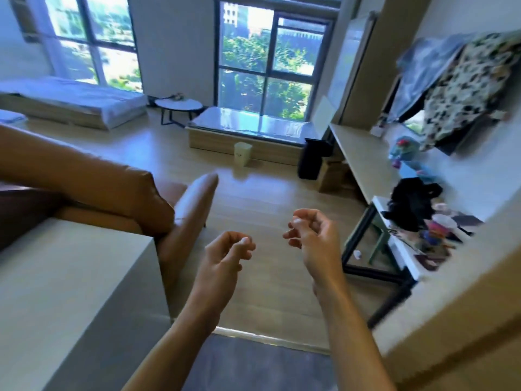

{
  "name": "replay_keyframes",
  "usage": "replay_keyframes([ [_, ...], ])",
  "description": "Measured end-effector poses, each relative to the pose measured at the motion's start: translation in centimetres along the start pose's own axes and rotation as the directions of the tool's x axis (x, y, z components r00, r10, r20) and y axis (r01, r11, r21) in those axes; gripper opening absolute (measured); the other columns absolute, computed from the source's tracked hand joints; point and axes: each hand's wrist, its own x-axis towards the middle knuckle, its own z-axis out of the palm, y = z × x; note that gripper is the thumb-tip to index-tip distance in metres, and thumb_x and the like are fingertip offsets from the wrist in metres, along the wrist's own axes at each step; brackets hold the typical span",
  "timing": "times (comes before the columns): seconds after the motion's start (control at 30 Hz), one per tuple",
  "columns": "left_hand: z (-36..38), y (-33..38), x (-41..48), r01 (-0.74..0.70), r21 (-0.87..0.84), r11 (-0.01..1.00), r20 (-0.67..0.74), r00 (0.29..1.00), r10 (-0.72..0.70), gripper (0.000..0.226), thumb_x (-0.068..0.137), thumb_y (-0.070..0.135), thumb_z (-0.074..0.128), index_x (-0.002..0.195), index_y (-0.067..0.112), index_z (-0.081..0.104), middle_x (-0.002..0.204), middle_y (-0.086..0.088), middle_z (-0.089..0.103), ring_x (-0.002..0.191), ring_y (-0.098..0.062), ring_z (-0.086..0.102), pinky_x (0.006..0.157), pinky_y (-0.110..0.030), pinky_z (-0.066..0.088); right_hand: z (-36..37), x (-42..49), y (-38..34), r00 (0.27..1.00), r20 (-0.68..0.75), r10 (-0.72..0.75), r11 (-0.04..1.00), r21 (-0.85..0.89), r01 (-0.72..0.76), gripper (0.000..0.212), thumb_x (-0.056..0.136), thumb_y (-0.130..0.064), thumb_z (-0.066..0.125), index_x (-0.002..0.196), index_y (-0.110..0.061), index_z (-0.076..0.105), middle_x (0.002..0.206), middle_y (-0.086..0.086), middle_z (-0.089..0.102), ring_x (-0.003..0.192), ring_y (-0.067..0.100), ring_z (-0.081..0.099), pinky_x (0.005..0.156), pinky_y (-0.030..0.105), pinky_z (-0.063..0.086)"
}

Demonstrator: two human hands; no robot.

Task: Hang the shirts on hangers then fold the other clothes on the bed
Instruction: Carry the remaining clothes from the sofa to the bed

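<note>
bed (pixel 70 100): far left under the window, pale sheet over it; any clothes on it too distant to make out.
sofa (pixel 112 193): brown, near left, between the viewpoint and the bed.
left grip (pixel 225 255): held out low over the wooden floor, fingers loosely curled, thumb near the fingertips, nothing in it.
right grip (pixel 313 238): just beside the left and apart from it, a little higher, fingers loosely curled, likewise holding nothing.
worktop (pixel 358 153): long and pale, along the right wall, small blurred clutter toward its near end.
black garment (pixel 411 201): heaped at the right on a white surface near the worktop, unfolded, touching the clutter around it.
blue shirt (pixel 425 69): hanging high at the far right; hanger not discernible through the blur.
patterned shirt (pixel 465 88): hanging just beside the blue shirt and partly over it; how it is hung also cannot be told.
step in hand: judged a passage between stations, nothing carried; two shirts look hung, folding not seen begun.
next move: probably a choice of garment first. the black heap lies nearest, off to the right, and would need a two-handed lift, being limp and bunched. then a walk past the sofa to the bed for a flat place to fold.
risk: loose fabric could drag clutter off the surface on the lift.
</note>
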Motion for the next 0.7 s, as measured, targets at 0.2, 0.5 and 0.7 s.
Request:
replay_keyframes([
  [0.2, -3.1, -3.9, 12.4, 0.034, 0.003, 0.999, -0.088, 0.996, -0.034, 0.019, 0.101, 0.017, 0.054, 0.089, 0.017, 0.069, 0.088, 0.0, 0.075, 0.086, -0.018, 0.07, 0.073, -0.032, 0.047, 8.1, 11.5, 3.9, 0.997, -0.006, 0.076, 0.997, -0.011, -0.076, 0.008, 0.098, -0.014, 0.059, 0.103, -0.017, 0.065, 0.093, 0.007, 0.071, 0.079, 0.021, 0.072, 0.073, 0.031, 0.059],
  [0.5, -2.6, -4.8, 30.1, 0.053, 0.012, 0.999, -0.046, 0.998, -0.052, 0.028, 0.082, 0.037, 0.052, 0.091, 0.016, 0.068, 0.089, 0.004, 0.075, 0.088, -0.017, 0.069, 0.078, -0.035, 0.051, 14.6, 29.1, 6.7, 0.995, 0.004, 0.105, 0.994, -0.039, -0.104, 0.009, 0.099, -0.016, 0.06, 0.106, -0.016, 0.066, 0.096, 0.006, 0.071, 0.078, 0.016, 0.072, 0.075, 0.03, 0.06],
  [0.7, 1.4, -8.4, 41.8, 0.119, 0.019, 0.993, -0.061, 0.991, -0.118, 0.017, 0.096, 0.026, 0.059, 0.088, 0.014, 0.067, 0.085, 0.002, 0.075, 0.082, -0.015, 0.068, 0.074, -0.034, 0.048, 15.4, 41.6, 11.6, 0.991, 0.0, 0.137, 0.99, -0.028, -0.137, 0.008, 0.098, -0.014, 0.06, 0.103, -0.014, 0.066, 0.093, 0.009, 0.071, 0.075, 0.017, 0.071, 0.075, 0.035, 0.059],
])
